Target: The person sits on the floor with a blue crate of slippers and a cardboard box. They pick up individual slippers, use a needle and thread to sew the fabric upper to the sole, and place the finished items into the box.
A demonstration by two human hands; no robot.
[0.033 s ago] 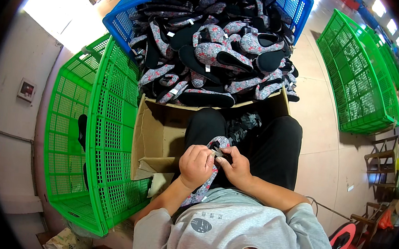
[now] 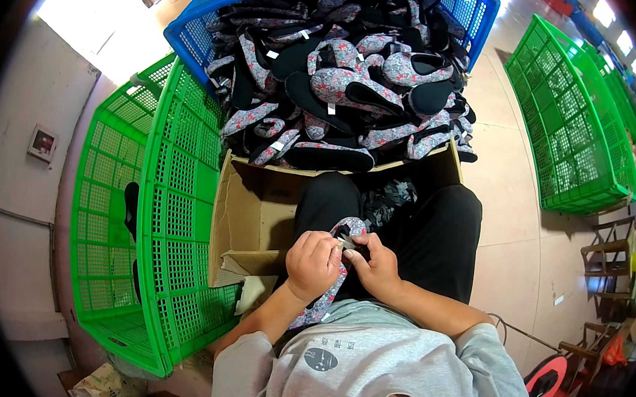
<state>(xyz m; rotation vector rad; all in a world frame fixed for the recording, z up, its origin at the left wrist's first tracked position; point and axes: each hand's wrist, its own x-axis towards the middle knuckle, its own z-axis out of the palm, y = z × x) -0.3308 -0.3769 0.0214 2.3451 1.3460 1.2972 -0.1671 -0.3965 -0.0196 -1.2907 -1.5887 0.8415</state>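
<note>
A floral slipper (image 2: 331, 294) in grey and pink lies across my lap, one end towards my waist and the other between my knees. My left hand (image 2: 313, 264) is closed round its side, thumb near the opening's edge. Against that same edge my right hand (image 2: 374, 265) is closed in a pinch. A small greyish piece (image 2: 346, 243) shows between the fingertips; its kind is too small to tell. The left hand covers the slipper's middle. Beyond my knees, a heap of similar slippers (image 2: 355, 89) with black soles spills out of a blue crate (image 2: 189, 34).
An open cardboard box (image 2: 240, 208) stands in front of me, around my legs. Dark scraps (image 2: 393, 198) lie between my knees. Green mesh crates (image 2: 181, 211) stand close on the left; another green crate (image 2: 567, 120) is farther right. Wooden stools (image 2: 609, 256) are at the right edge.
</note>
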